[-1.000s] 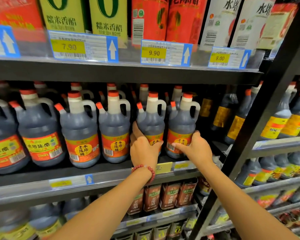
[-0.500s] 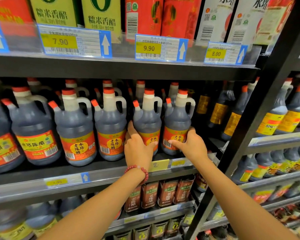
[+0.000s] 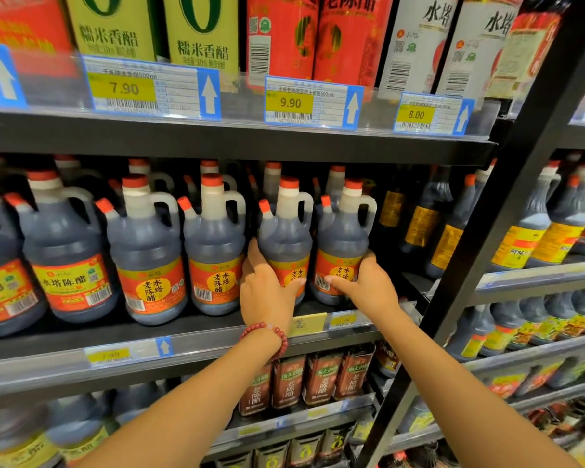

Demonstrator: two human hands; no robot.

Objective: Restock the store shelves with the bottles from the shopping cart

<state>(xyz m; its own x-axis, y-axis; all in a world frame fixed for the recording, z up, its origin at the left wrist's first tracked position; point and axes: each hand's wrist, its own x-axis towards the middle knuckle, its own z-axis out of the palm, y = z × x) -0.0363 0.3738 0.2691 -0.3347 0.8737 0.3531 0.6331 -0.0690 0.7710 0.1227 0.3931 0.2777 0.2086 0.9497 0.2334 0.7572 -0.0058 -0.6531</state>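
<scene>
While both arms reach up to the middle shelf point(image 3: 217, 332), the surroundings crowd in tightly. Just left of the two held jugs stands a row of matching dark vinegar jugs point(image 3: 213, 244) with red caps and orange labels, more of them ranked behind. Overhead, the upper shelf point(image 3: 237, 143) carries green cartons point(image 3: 200, 28) and red cartons point(image 3: 284, 32) behind price tags point(image 3: 313, 103) reading 7.90, 9.90 and 8.00. A black upright post point(image 3: 507, 211) slants down the right side, close beside the right arm, with slimmer dark bottles point(image 3: 534, 228) on the shelves past it. Below, brown boxed vinegar point(image 3: 321, 380) fills the lower shelf.

The left hand point(image 3: 267, 292), a red bead bracelet point(image 3: 267, 336) at its wrist, wraps its fingers and thumb round the lower body of the left vinegar jug point(image 3: 284, 238). The right hand point(image 3: 365, 285) clasps the lower part of the right vinegar jug point(image 3: 345, 238), thumb across the label. Both jugs stand upright on the middle shelf near its front edge, just beside each other at the right end of the row. Their long axes run vertical, caps up, small spouts to the left, loop handles to the right, labels facing the camera.
</scene>
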